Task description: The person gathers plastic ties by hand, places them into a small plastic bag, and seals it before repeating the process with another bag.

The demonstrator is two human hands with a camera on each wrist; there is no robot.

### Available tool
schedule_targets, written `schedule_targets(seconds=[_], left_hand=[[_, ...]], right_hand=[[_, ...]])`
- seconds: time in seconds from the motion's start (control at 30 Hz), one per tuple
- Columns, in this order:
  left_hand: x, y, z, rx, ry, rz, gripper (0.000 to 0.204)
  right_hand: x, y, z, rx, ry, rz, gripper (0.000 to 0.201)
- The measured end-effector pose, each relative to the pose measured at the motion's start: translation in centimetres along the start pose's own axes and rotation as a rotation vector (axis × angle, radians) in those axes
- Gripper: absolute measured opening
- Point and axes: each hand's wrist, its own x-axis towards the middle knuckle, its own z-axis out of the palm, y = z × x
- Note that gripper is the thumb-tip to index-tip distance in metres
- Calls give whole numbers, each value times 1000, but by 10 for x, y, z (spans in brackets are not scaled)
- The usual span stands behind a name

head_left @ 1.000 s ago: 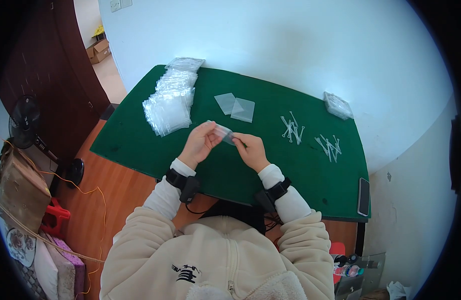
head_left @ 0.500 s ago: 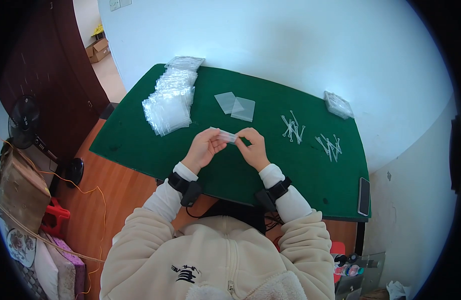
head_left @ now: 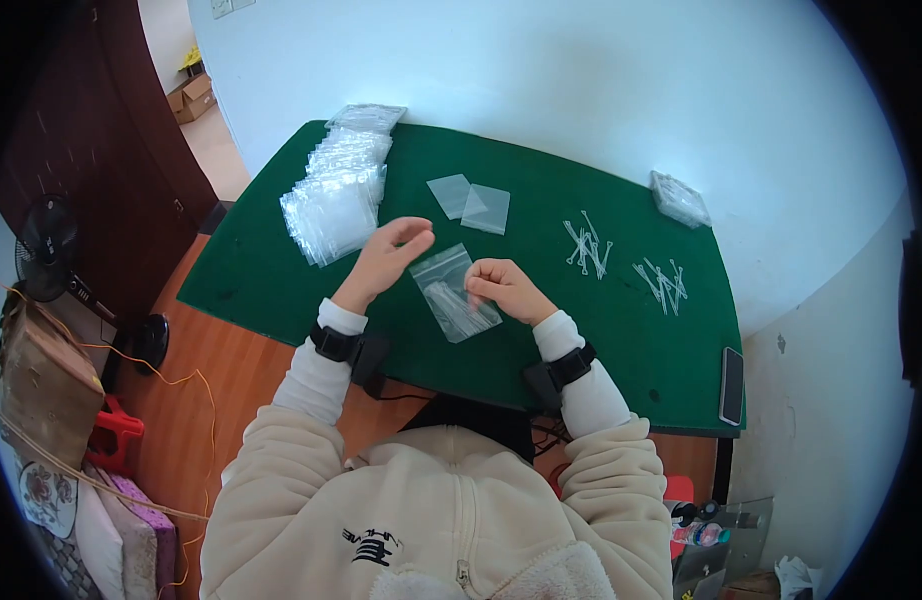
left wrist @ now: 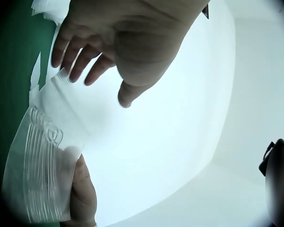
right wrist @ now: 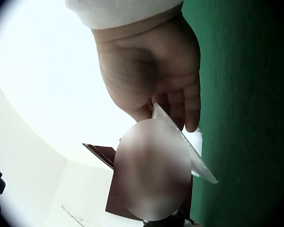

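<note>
Apparently, a side pinch keeps the zip bag [head_left: 453,299] flat and its sealing strip [head_left: 444,264] clear.
From the head camera, the zip bag is on the near side of the two flat bags [head_left: 489,210]; the right hand [head_left: 511,290] pinches its side edge, while the left hand [head_left: 385,262], fingers released, grasps nothing beside the strip. Its long axis slants, strip end toward the flat bags, closed end away from them. From the left wrist, looped sticks [left wrist: 41,165] run lengthwise inside, loops toward the strip, probably aligned so they fit. From the right wrist, the zip bag shows nearly edge-on in the pinch.
</note>
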Motion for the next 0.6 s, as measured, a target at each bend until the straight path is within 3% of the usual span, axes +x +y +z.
schedule_targets(seconds=[0.03,0.13,0.27,0.3,0.37,0.47,0.53,0.6], left_hand=[[-2,0,1,0,1,-5,21],[-3,4,2,20,-465,-183,22],[-5,0,3,-23,-522,-201,16],[-6,-2,4,-24,-521,-201,16],[-10,-6,5,53,-345,-183,15],[-16,-15,2,61,-189,-176,15],[-19,-21,1,-5,-45,-179,15],[-22,-23,1,-19,-10,-173,16]], right_hand=[[-1,-1,0,-8,-41,12,11],[-1,-1,-3,-53,-92,33,13],[1,4,-10,-173,-46,46,16],[2,6,-12,-230,16,35,17],[3,9,-15,-287,78,23,18],[3,13,-14,-285,349,6,19],[4,13,-16,-215,362,6,19],[5,12,-17,-81,378,9,19]])
